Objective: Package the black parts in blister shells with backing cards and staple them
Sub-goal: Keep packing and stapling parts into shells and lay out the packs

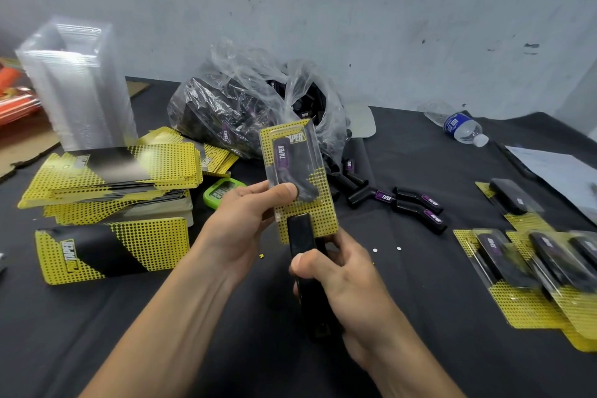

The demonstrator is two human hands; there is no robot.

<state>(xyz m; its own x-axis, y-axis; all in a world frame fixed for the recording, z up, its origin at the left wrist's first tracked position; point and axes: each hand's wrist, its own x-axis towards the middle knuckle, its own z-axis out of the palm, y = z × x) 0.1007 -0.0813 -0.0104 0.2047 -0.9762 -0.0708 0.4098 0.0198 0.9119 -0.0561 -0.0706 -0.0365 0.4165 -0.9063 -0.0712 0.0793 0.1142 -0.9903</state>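
Centre of the frame: one blister pack [295,171], a black part under a clear shell on a yellow backing card, held up above the desk [420,349].
Left hand [255,203]: fingers curled behind the pack, thumb pressed on the front of the shell.
Right hand [342,271]: wrapped round a black stapler [302,236], whose nose lies over the card's lower edge.
Step in hand: stapling that lower edge, by my reading; whether a staple is in yet cannot be told.
Done: finished packs [533,268] overlap in a row at the lower right, with one more pack [510,200] lying just above them.
Left to do: a good deal, judging by the stock on the desk; loose black parts [403,200] lie right of the held pack.
Plastic bag [245,107]: upper centre, crumpled and open-mouthed, stuffed with more black parts.
Shell stack [77,84]: upper left, a tall nested column of clear shells standing on the desk.
Card piles [113,178]: left of the frame, yellow-and-black backing cards stacked flat, a further pile [113,249] nearer the lower left.
Odds: a green timer [223,192] beside the cards; a water bottle [458,126] on its side, upper right.
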